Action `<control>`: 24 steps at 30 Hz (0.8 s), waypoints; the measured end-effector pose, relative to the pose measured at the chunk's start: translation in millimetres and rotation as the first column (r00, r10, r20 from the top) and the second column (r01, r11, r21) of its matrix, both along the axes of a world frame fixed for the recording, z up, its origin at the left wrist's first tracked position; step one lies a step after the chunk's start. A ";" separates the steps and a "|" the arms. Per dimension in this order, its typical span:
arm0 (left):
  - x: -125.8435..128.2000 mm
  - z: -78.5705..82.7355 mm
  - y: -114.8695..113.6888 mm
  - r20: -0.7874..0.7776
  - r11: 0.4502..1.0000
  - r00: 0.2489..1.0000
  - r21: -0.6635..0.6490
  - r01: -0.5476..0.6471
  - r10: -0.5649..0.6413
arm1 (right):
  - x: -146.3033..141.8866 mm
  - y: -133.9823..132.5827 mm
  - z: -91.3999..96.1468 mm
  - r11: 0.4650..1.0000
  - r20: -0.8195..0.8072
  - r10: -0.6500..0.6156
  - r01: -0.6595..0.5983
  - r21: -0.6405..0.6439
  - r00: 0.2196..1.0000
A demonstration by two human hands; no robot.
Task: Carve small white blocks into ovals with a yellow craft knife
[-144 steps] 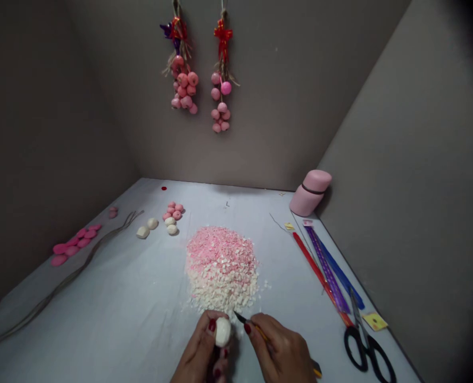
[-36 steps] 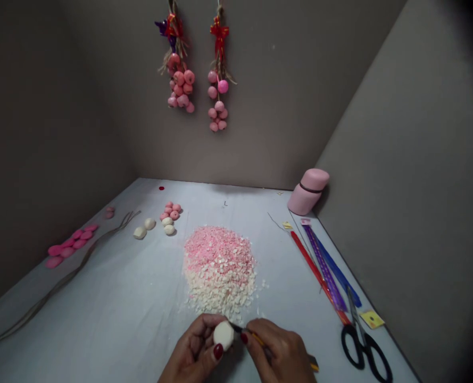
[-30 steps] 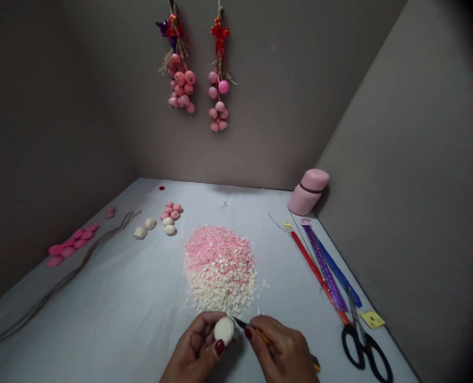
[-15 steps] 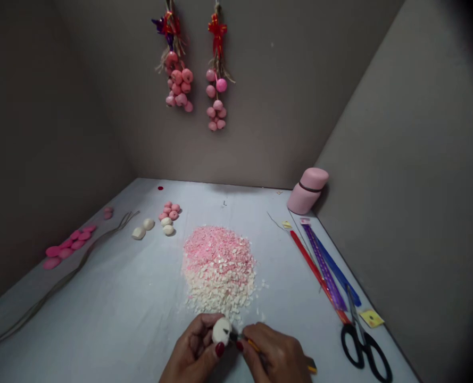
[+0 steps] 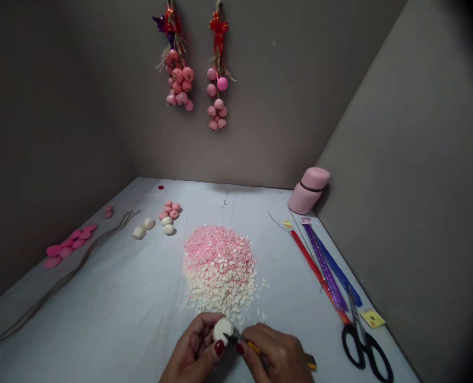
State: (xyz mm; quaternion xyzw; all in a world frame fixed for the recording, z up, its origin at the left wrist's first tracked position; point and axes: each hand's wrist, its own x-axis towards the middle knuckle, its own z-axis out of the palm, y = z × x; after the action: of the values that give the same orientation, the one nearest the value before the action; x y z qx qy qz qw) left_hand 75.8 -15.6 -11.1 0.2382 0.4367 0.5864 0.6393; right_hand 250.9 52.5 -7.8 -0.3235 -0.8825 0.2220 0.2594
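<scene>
Near the front edge of the table, my left hand (image 5: 198, 348) is closed around a small round white piece (image 5: 222, 330), pinched between thumb and fingers. My right hand (image 5: 278, 351) grips a yellow and black craft knife (image 5: 311, 363); its dark blade tip points left and touches the face of the white piece. What the white piece is made of I cannot tell. Just beyond both hands lies a heap of pink and white shavings (image 5: 220, 266).
Left: white lumps (image 5: 139, 232), pink balls (image 5: 174, 214), bright pink discs (image 5: 66, 243), long twine (image 5: 80, 263). Right: scissors (image 5: 364, 346), red ribbon (image 5: 310, 264), purple ribbon (image 5: 327, 268), blue ribbon (image 5: 340, 270), a pink flask (image 5: 308, 191). Strings of pink balls (image 5: 178, 80) hang on the back wall.
The knife tip has shifted slightly left and down across the white piece, whose face is turned a little. Both hands keep their grips.
</scene>
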 end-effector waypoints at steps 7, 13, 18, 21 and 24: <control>-2.0 -2.4 -0.7 -0.088 0.999 0.996 0.037 0.017 -0.013 | 0.4 -0.8 -3.0 0.997 0.050 -0.034 0.037 -0.061 0.998; -3.6 2.6 -2.1 -0.137 0.997 0.988 0.003 0.077 -0.076 | 4.6 9.2 -2.9 0.981 0.091 -0.123 0.135 -0.136 0.988; -3.1 6.2 -0.7 0.020 0.997 1.000 -0.082 0.007 -0.005 | 4.0 9.0 -0.9 0.981 0.011 -0.106 0.106 -0.162 0.994; -0.7 3.7 0.7 0.086 0.997 0.996 -0.079 -0.017 0.024 | 0.8 3.4 -3.7 0.989 -0.019 -0.061 0.058 -0.134 0.998; 1.1 -0.8 1.7 0.090 0.999 0.995 -0.011 -0.045 0.046 | -1.0 0.0 -6.6 0.995 -0.005 -0.025 0.024 -0.101 1.000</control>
State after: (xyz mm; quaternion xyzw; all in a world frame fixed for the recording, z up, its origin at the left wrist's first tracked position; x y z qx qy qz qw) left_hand 76.9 -13.9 -11.9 0.1985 0.4152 0.6090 0.6460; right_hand 249.9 52.5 -14.3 -0.3464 -0.8653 0.2642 0.2479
